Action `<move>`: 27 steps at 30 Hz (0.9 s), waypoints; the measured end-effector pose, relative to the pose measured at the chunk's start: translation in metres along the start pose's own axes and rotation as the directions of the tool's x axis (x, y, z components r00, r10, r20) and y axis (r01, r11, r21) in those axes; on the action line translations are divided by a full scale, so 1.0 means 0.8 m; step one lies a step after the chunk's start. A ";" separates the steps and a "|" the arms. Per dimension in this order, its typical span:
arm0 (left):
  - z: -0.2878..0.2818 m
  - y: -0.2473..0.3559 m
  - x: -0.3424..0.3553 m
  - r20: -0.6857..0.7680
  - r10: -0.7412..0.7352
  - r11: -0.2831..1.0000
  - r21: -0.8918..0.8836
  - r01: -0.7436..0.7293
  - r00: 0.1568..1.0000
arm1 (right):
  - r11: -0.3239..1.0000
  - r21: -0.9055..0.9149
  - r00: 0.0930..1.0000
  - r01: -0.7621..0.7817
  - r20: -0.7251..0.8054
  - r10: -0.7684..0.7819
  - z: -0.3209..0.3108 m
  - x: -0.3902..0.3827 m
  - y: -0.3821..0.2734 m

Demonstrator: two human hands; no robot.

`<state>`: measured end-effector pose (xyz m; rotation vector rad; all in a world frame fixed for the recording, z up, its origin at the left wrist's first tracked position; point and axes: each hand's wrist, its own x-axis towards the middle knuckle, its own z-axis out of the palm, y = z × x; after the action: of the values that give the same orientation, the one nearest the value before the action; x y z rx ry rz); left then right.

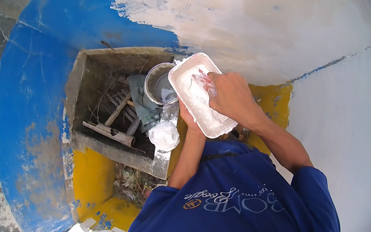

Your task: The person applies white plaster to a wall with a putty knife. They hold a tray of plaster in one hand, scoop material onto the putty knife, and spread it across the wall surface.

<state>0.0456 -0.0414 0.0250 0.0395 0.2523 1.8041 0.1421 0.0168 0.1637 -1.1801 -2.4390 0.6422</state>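
1. The tray (215, 122), coated in white paste (197, 92), is held in the left hand (188, 116) by its near left side; the hidden fingers cannot be seen.
2. The right hand (231, 94) is lowered over the tray's right rim, its fingers curled; whether the reddish, white-smeared piece (203, 80) at its tip is a tool or fingertips cannot be told.
3. Room is left open to the right of the right hand, up to the pale wall (347, 106); beyond the tray, the patchy plaster (247, 15) is met.
4. Left of the left hand, the space is bounded by the concrete box (116, 150), whose rim passes beneath the bucket (150, 88).
5. Movement leftward from the tray is blocked by that bucket, overlapped by the tray's edge in this view.
6. Just left of the left wrist, a white lump (163, 136) is seated on the box's rim.
7. Farther left, a grey-green cloth (143, 104) and split bamboo (112, 134) are contained in the box.
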 end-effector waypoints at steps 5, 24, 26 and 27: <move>-0.017 0.001 0.001 0.234 -0.009 0.994 -0.107 0.035 0.972 | 0.997 0.047 0.997 0.069 0.040 -0.071 0.008 -0.009 -0.004; -0.004 0.008 0.006 -0.010 -0.001 1.000 0.007 0.001 1.000 | 0.994 0.105 0.999 -0.043 0.000 0.043 0.002 0.012 0.002; -0.011 0.011 0.011 0.216 -0.015 0.993 -0.114 0.041 0.976 | 0.988 0.114 0.990 0.100 0.085 -0.110 0.005 0.010 0.004; -0.014 0.009 0.009 0.216 -0.012 0.993 -0.114 0.038 0.976 | 0.988 0.114 0.990 0.103 0.086 -0.113 0.005 0.010 0.004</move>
<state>0.0350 -0.0382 0.0149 0.1467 -0.0084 1.7700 0.1376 0.0237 0.1594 -0.9889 -2.4885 0.8029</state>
